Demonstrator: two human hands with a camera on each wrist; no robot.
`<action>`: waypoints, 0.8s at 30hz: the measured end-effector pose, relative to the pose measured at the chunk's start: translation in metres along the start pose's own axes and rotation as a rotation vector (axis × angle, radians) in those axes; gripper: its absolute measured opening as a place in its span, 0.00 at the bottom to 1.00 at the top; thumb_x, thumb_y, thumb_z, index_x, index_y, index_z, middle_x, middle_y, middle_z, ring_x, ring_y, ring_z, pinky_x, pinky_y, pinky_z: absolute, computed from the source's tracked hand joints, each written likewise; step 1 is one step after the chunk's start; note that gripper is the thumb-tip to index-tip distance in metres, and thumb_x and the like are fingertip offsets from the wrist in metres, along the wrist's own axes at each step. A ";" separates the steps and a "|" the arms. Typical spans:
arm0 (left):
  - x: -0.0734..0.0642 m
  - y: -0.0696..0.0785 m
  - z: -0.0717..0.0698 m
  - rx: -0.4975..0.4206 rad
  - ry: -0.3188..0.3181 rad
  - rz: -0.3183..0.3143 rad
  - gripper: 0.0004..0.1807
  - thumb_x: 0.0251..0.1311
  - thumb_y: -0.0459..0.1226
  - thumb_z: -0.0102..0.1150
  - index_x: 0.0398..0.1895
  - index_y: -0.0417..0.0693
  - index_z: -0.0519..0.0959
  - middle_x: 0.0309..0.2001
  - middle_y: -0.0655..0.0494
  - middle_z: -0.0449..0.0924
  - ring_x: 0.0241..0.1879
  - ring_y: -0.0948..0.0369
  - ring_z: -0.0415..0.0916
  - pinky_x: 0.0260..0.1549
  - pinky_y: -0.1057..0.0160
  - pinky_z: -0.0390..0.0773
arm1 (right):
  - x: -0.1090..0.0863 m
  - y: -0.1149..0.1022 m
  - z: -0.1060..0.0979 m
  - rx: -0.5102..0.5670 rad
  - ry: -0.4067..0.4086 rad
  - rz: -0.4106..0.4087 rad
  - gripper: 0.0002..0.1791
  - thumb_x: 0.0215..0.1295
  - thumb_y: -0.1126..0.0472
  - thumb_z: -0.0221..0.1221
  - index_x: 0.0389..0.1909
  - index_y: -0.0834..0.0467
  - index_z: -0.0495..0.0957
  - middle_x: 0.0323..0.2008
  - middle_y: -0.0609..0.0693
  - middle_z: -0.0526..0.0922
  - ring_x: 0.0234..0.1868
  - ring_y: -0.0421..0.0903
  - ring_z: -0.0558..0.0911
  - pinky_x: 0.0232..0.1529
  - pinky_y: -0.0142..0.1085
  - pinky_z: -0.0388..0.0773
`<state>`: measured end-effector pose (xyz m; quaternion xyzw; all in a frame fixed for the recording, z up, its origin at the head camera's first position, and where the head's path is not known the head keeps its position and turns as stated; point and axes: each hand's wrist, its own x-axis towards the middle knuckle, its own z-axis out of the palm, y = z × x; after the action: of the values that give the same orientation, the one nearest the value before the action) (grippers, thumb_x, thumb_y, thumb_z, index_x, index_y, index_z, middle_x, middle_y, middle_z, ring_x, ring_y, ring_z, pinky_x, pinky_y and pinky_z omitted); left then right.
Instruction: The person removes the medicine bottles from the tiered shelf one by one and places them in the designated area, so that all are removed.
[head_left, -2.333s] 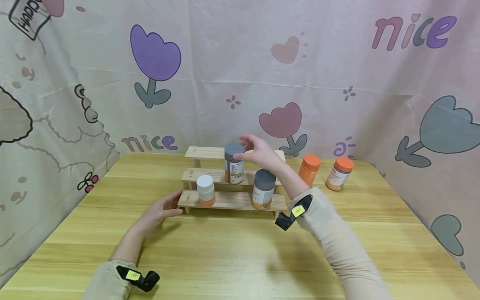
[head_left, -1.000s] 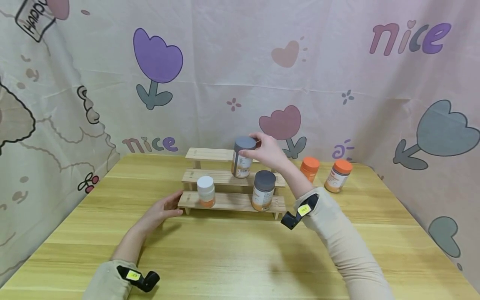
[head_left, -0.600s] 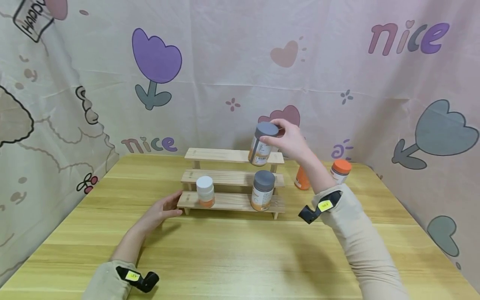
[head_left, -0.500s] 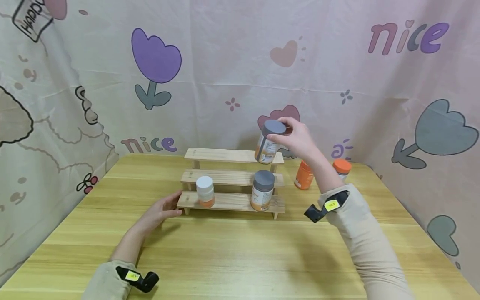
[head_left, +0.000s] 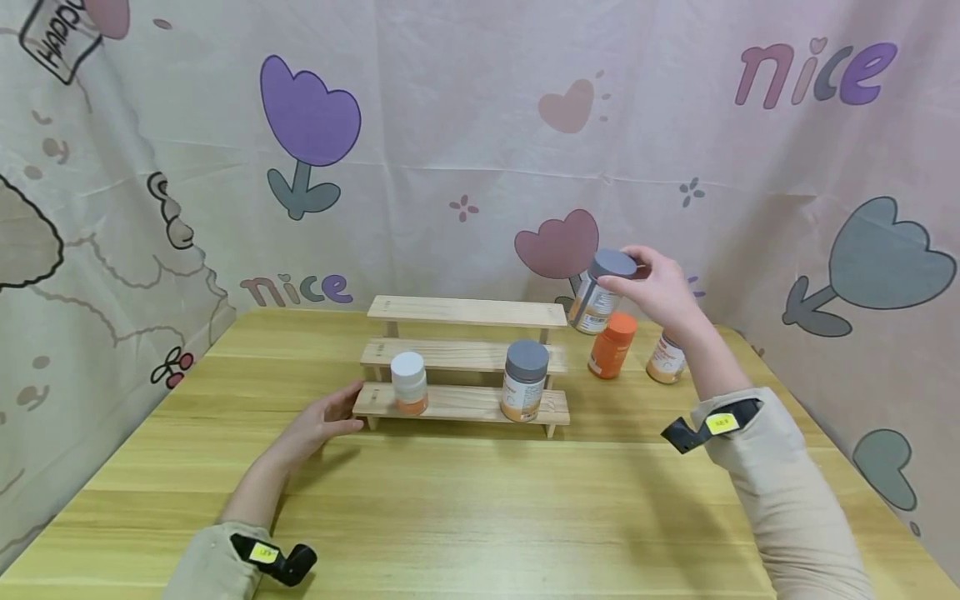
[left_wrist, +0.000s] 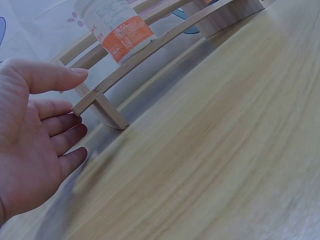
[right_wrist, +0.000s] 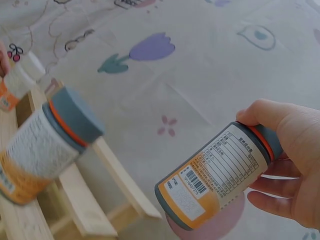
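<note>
A grey-lidded supplement bottle [head_left: 595, 302] with a white and orange label hangs tilted in the air, right of the wooden three-step rack [head_left: 467, 312]. My right hand [head_left: 663, 290] grips it by the lid, thumb on the near side; in the right wrist view the bottle [right_wrist: 212, 175] shows its barcode. My left hand [head_left: 318, 425] rests at the left end of the rack's lowest step, fingertips right at the wood in the left wrist view, its fingers [left_wrist: 65, 122] relaxed. On that step stand a small white-capped bottle [head_left: 409, 385] and another grey-lidded bottle [head_left: 524, 382].
An orange bottle [head_left: 612, 347] stands on the table right of the rack, just below the held bottle. Beyond it is an orange-lidded bottle [head_left: 666, 360], its top hidden behind my right forearm. A printed cloth [head_left: 450, 125] hangs behind the wooden table [head_left: 480, 508].
My right hand has lifted the grey-lidded bottle off the rack's middle step and carried it right, past the rack's end. My left hand stays where it was.
</note>
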<state>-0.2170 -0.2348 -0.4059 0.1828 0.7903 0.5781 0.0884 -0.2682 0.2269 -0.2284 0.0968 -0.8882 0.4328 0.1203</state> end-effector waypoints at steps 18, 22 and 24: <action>0.000 0.001 0.000 0.000 0.003 -0.002 0.39 0.61 0.32 0.52 0.69 0.28 0.43 0.68 0.29 0.45 0.65 0.36 0.47 0.61 0.42 0.51 | -0.030 0.056 -0.024 -0.091 -0.009 0.089 0.37 0.59 0.44 0.59 0.63 0.63 0.62 0.54 0.62 0.69 0.51 0.55 0.69 0.47 0.47 0.70; 0.000 0.001 0.000 -0.014 0.007 -0.006 0.39 0.61 0.32 0.52 0.69 0.27 0.44 0.68 0.29 0.45 0.66 0.37 0.47 0.61 0.42 0.50 | -0.037 0.068 -0.021 -0.096 -0.016 0.094 0.39 0.59 0.45 0.59 0.64 0.65 0.60 0.54 0.65 0.70 0.53 0.59 0.70 0.51 0.53 0.69; 0.000 0.001 0.000 -0.022 0.006 -0.006 0.39 0.60 0.32 0.52 0.69 0.27 0.43 0.68 0.29 0.44 0.66 0.37 0.46 0.61 0.42 0.49 | -0.041 0.073 -0.018 -0.100 -0.019 0.098 0.40 0.59 0.45 0.60 0.64 0.66 0.59 0.54 0.67 0.70 0.53 0.61 0.70 0.52 0.55 0.68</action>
<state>-0.2167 -0.2342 -0.4052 0.1776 0.7847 0.5870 0.0898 -0.2475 0.2882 -0.2845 0.0512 -0.9136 0.3921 0.0951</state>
